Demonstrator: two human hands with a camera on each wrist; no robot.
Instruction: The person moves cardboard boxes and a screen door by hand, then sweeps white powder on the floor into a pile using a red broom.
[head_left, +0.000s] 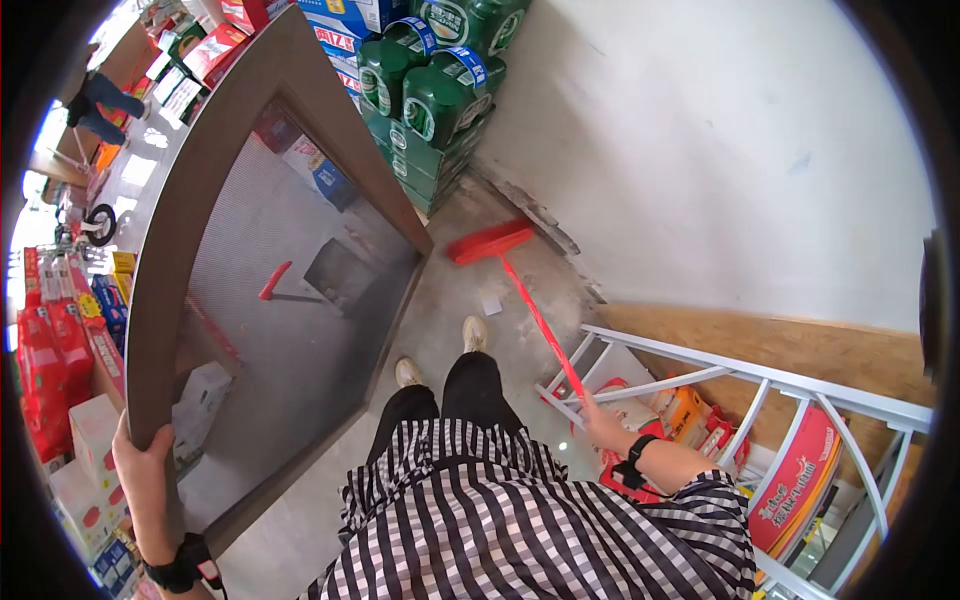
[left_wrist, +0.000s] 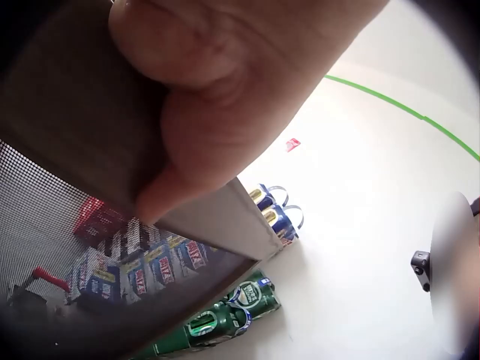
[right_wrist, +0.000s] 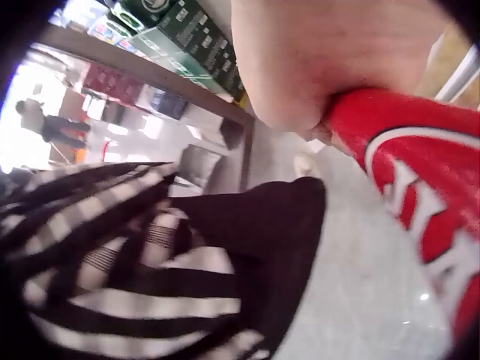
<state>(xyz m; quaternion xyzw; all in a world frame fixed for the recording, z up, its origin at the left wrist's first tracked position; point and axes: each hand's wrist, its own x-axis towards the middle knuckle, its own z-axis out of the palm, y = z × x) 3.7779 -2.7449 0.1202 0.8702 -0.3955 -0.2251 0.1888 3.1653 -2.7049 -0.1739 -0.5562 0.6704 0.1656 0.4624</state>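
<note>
My left hand (head_left: 143, 470) grips the edge of a brown-framed screen door (head_left: 290, 60), which stands swung out to my left. Close up in the left wrist view, the thumb of that hand (left_wrist: 217, 112) presses along the frame. In the head view my right hand (head_left: 605, 422) holds the upper end of a red broom handle (head_left: 540, 325). Its red broom head (head_left: 490, 241) lies on the floor near the wall base and looks blurred. The right wrist view shows the hand (right_wrist: 322, 60) curled at the thick red handle (right_wrist: 420, 165), which carries white lettering.
Green drink packs (head_left: 440, 100) are stacked at the back beside the white wall (head_left: 700, 150). A metal rack (head_left: 740, 372) with bagged goods stands to the right. A small white scrap (head_left: 491, 305) lies on the floor. Left, beyond the door, are red packages (head_left: 50, 360) and another person (head_left: 105, 105).
</note>
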